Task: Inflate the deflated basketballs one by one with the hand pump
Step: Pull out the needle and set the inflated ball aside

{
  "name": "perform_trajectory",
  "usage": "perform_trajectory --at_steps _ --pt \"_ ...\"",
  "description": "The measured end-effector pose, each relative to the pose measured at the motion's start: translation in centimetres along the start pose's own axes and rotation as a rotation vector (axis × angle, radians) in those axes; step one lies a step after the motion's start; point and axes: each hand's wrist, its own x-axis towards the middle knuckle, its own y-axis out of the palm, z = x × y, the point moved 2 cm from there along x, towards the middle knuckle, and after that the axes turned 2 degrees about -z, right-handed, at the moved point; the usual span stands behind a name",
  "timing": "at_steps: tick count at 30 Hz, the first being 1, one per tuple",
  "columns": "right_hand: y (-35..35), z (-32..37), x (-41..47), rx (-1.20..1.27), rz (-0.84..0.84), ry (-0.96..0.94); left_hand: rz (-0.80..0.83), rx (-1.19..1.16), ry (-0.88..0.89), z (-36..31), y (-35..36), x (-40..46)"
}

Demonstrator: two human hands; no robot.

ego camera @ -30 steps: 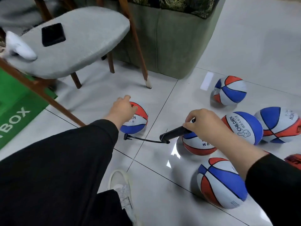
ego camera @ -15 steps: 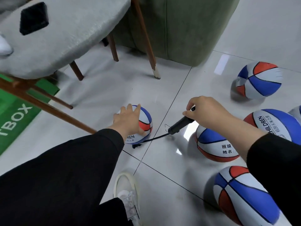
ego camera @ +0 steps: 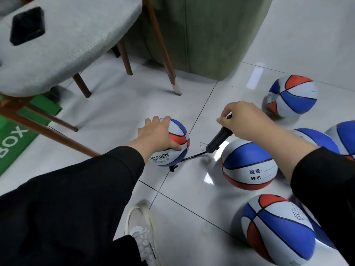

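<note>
My left hand [ego camera: 158,134] grips the top of a small red, white and blue basketball [ego camera: 173,148] marked CHILDREN on the floor tiles. A thin black hose [ego camera: 190,157] runs from beside that ball to the black hand pump [ego camera: 219,139]. My right hand [ego camera: 244,120] grips the pump's handle end, and the barrel slants down to the left. Several other basketballs in the same colours lie to the right: one just right of the pump [ego camera: 248,164], one near my right forearm at the bottom [ego camera: 276,229], one farther back [ego camera: 292,95].
A grey cushioned chair [ego camera: 67,41] with wooden legs [ego camera: 165,54] stands at the upper left, a black phone [ego camera: 26,25] on its seat. A green upholstered seat [ego camera: 203,35] is behind. A green mat [ego camera: 17,139] lies at left. My white shoe [ego camera: 142,233] is below.
My left hand has closed round the ball and turned it, so the CHILDREN print faces me. My right hand has carried the pump closer to that ball.
</note>
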Motion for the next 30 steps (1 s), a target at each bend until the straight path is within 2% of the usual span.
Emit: perform_trajectory --at_steps 5,11,16,19,21,23,24,25,27,30 --pt "-2.5 -1.6 0.0 0.054 -0.114 0.028 -0.032 -0.25 -0.102 -1.2 -0.5 0.0" --pt "-4.9 -4.0 -0.2 0.187 -0.202 0.077 0.029 -0.804 -0.335 -2.6 1.1 0.3" --pt "-3.8 -5.3 0.2 0.155 -0.165 0.005 0.063 -0.947 -0.373 -4.8 1.9 1.2" --pt "-2.2 -5.2 0.5 0.128 -0.103 -0.054 0.108 -0.881 -0.379 -4.8 2.9 1.1" --pt "-1.0 -5.1 0.7 0.128 -0.083 -0.103 0.071 -0.78 -0.377 -4.3 3.4 0.8" --pt "0.1 -5.1 1.0 0.121 -0.08 -0.14 -0.177 -0.553 -0.277 -4.2 3.0 0.7" --pt "0.6 -5.1 1.2 0.11 -0.072 -0.15 -0.292 -0.401 -0.146 -4.5 2.6 0.7" --pt "1.1 -5.0 1.3 0.099 -0.061 -0.157 -0.331 -0.279 0.008 -4.9 2.5 0.7" --pt "2.1 -4.5 1.6 0.077 -0.032 -0.18 -0.23 -0.107 0.19 -5.0 3.4 0.7" --pt "3.9 -3.4 1.5 0.041 0.054 -0.228 -0.153 -0.051 0.156 -3.5 4.9 0.3"
